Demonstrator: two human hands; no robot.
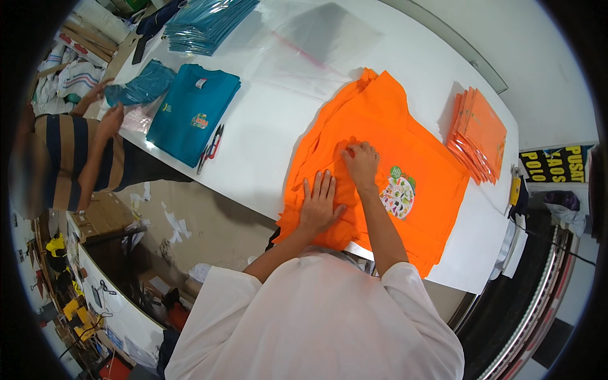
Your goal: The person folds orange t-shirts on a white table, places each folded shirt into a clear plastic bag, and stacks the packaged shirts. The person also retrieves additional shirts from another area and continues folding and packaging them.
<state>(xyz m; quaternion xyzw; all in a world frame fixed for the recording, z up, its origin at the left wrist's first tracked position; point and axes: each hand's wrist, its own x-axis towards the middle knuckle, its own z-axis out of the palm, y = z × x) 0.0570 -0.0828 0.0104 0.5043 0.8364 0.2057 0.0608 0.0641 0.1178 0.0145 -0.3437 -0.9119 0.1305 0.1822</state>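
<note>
An orange T-shirt [430, 158] with a round, colourful print lies spread over the white table in front of me, on top of other orange cloth. My left hand [320, 206] rests flat on its left part, fingers stretched out. Just beyond and to the right, my right hand [361, 164] has its fingers bent down and closed on the shirt's fabric, which creases beside them. The fingertips are partly hidden. Orange folded shirts in clear bags [478, 136] are stacked at the table's right side.
Folded teal shirts [196, 111], with scissors [211, 149] beside them, lie on the table [253, 171] at left. Bagged teal shirts [206, 28] and clear plastic bags [304, 44] are farther back. A co-worker in a striped shirt [73, 149] handles a teal package [142, 83].
</note>
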